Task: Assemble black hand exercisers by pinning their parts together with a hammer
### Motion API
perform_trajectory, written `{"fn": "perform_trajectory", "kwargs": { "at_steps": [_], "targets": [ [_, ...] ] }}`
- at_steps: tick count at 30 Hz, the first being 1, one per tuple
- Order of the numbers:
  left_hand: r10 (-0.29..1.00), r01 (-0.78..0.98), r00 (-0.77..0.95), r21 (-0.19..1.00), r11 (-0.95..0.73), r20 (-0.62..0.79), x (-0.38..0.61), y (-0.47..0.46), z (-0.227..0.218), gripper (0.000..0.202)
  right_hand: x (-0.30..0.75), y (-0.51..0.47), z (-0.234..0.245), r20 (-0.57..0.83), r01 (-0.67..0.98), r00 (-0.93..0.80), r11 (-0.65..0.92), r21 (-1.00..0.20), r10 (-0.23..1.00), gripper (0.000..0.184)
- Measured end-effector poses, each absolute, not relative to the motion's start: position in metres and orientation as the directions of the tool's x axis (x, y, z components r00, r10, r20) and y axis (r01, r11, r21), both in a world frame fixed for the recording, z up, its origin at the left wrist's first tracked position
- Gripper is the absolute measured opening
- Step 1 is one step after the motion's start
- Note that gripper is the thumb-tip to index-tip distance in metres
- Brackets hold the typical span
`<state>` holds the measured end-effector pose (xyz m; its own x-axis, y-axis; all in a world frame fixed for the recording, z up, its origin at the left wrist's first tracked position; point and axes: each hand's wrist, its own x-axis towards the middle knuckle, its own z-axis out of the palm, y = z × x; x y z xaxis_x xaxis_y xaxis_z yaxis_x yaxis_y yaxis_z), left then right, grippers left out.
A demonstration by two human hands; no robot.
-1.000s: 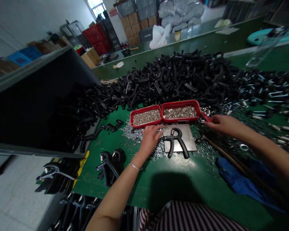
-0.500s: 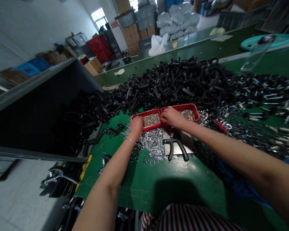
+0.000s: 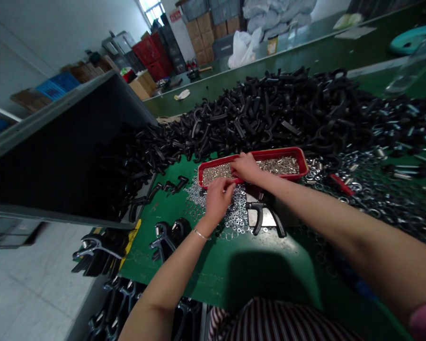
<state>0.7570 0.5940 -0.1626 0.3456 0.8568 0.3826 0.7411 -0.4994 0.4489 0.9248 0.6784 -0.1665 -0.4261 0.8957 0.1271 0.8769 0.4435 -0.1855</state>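
Note:
My right hand (image 3: 246, 168) is over the place where two red trays meet, its curled fingertips at the small metal pins in the left tray (image 3: 199, 176). The right tray (image 3: 303, 161) holds slim metal pins too. My left hand (image 3: 218, 196) is at the front rim of the left tray, fingers bent and thumb toward the right hand. What either hand pinches is too small to make out. Below my right wrist, a black two-legged hand grip (image 3: 259, 218) lies on a metal plate (image 3: 268, 218). Loose washers (image 3: 236, 215) spread in front of the trays.
A large heap of black handles (image 3: 255, 109) lies behind the trays. On the left a big grey crate (image 3: 53, 137) lies tipped with its open side facing the bench. Assembled hand grips (image 3: 163, 239) sit near my left forearm. Bolts and rings (image 3: 369, 189) cover the right side.
My left hand has moved right and nearer, from inside the left tray to its front rim. My right hand has shifted from the right tray to the left tray's edge. The view has turned slightly.

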Motion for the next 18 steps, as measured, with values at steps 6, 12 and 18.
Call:
{"fn": "perform_trajectory", "kwargs": {
  "at_steps": [6,12,18],
  "targets": [
    [0.755,0.686,0.624,0.323,-0.652,0.199,0.802,0.55,-0.171,0.014,0.925,0.678,-0.168,0.152,0.889,-0.357,0.385,-0.248,0.922,0.024],
    [0.715,0.704,0.676,0.132,-0.698,0.176,0.814,0.548,-0.178,0.022,0.923,0.681,-0.167,0.15,0.885,-0.312,0.345,-0.314,0.938,0.024],
    [0.663,0.677,0.725,-0.012,-0.736,0.187,0.816,0.546,-0.175,0.022,0.932,0.675,-0.157,0.173,0.806,-0.268,0.319,-0.498,0.948,0.016]
  ]
}}
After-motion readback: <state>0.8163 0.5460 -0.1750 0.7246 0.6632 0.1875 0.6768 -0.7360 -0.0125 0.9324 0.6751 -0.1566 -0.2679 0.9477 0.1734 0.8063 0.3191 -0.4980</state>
